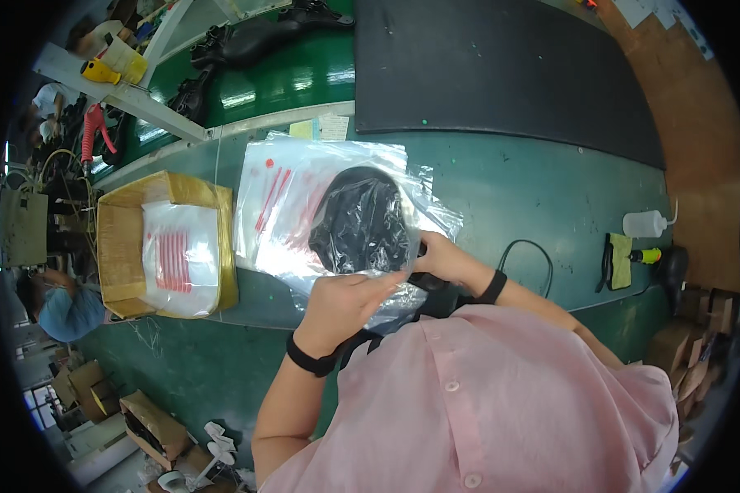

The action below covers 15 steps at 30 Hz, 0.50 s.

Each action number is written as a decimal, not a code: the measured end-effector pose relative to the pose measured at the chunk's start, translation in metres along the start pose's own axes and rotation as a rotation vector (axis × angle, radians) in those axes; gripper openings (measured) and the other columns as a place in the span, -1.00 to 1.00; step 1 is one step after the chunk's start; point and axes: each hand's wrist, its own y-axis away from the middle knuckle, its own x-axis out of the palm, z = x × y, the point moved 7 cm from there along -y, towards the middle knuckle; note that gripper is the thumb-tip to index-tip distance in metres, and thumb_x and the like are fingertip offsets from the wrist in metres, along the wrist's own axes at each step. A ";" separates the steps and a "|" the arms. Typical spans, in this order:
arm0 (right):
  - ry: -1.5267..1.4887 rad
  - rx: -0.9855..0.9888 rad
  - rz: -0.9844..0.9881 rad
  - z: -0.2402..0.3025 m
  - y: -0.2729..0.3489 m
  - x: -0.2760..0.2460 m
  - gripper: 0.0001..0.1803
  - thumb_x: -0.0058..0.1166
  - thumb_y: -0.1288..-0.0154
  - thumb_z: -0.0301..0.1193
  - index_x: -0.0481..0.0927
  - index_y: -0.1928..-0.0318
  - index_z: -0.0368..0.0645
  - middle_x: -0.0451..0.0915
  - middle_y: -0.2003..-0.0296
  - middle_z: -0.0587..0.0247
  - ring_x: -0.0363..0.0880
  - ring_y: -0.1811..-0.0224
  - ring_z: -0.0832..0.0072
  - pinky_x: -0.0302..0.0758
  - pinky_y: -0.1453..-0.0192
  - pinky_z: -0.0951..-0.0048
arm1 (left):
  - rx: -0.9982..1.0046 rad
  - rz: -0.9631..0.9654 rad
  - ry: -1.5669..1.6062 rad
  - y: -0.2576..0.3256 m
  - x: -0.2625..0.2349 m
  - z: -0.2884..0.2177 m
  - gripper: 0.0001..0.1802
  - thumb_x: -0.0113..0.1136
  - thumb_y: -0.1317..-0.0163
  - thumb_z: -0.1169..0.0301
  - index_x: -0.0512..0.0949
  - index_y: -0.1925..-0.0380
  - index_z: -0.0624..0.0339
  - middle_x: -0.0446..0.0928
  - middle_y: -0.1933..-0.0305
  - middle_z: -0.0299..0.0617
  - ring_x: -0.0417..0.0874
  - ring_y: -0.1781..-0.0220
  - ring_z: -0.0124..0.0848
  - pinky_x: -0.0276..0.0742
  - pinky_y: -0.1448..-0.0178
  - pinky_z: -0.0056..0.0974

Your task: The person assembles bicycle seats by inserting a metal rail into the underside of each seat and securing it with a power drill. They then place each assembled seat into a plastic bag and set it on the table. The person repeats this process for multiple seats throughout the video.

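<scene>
A clear plastic bag (411,218) lies before me with a rounded black item (360,215) inside it; I cannot tell its exact kind. My left hand (343,308) is closed at the bag's near edge, fingers pointing right across the plastic. On the right side of the opening, my right hand (446,258) grips the bag and a dark part next to it, its fingertips partly hidden. Beneath the filled bag is a stack of flat clear bags (263,177) with red print.
A yellow-taped box (226,271) at the left holds more printed bags (173,246). Behind lie a black mat (501,66) and a green conveyor (304,78) carrying black parts. A white squeeze bottle (644,223) and yellow cloth (619,261) are at the right. A red air gun (96,131) hangs far left.
</scene>
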 end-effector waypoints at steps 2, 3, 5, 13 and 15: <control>-0.356 0.142 0.015 0.005 0.007 0.003 -0.45 0.30 -0.02 -0.39 0.48 -0.03 -0.37 0.60 0.18 0.15 0.54 0.13 0.44 0.48 0.01 0.40 | -0.086 -0.118 0.166 0.005 0.023 0.029 -0.75 0.16 -0.21 0.41 0.65 0.11 0.08 0.64 0.42 -0.17 0.66 0.44 -0.36 0.55 0.36 -0.34; -0.399 0.119 -0.094 0.009 0.007 0.000 -0.43 0.30 -0.03 -0.39 0.46 -0.06 -0.37 0.59 0.15 0.14 0.54 0.11 0.43 0.47 -0.01 0.41 | -0.123 -0.176 0.248 -0.001 0.020 0.035 -0.76 0.15 -0.23 0.40 0.65 0.11 0.06 0.64 0.42 -0.19 0.66 0.44 -0.34 0.55 0.37 -0.33; -0.484 0.062 -0.310 0.018 0.003 -0.007 -0.40 0.28 -0.05 -0.40 0.42 -0.11 -0.37 0.57 0.09 0.13 0.53 0.08 0.40 0.46 -0.06 0.41 | 0.331 0.079 0.368 -0.013 0.085 -0.040 -0.72 0.00 -0.30 0.35 0.54 0.03 0.12 0.61 0.35 -0.21 0.65 0.39 -0.24 0.55 0.28 -0.27; -0.588 -0.062 -0.649 0.036 -0.029 -0.224 -0.46 0.17 -0.14 -0.39 0.40 -0.13 -0.32 0.54 0.02 0.03 0.54 0.01 0.37 0.54 -0.03 0.39 | 0.072 0.126 0.391 -0.068 0.090 0.006 -0.41 0.23 -0.16 0.32 0.38 -0.24 0.04 0.43 -0.09 -0.11 0.43 -0.09 -0.14 0.41 -0.12 -0.15; -0.735 -0.437 -0.806 0.035 -0.057 -0.322 -0.52 0.13 -0.19 -0.41 0.41 -0.11 -0.31 0.54 0.02 0.02 0.55 0.01 0.39 0.55 -0.02 0.39 | -0.028 0.041 0.215 -0.049 0.112 0.050 -0.35 0.26 -0.12 0.31 0.34 -0.26 0.01 0.38 -0.18 -0.10 0.40 -0.15 -0.13 0.37 -0.19 -0.12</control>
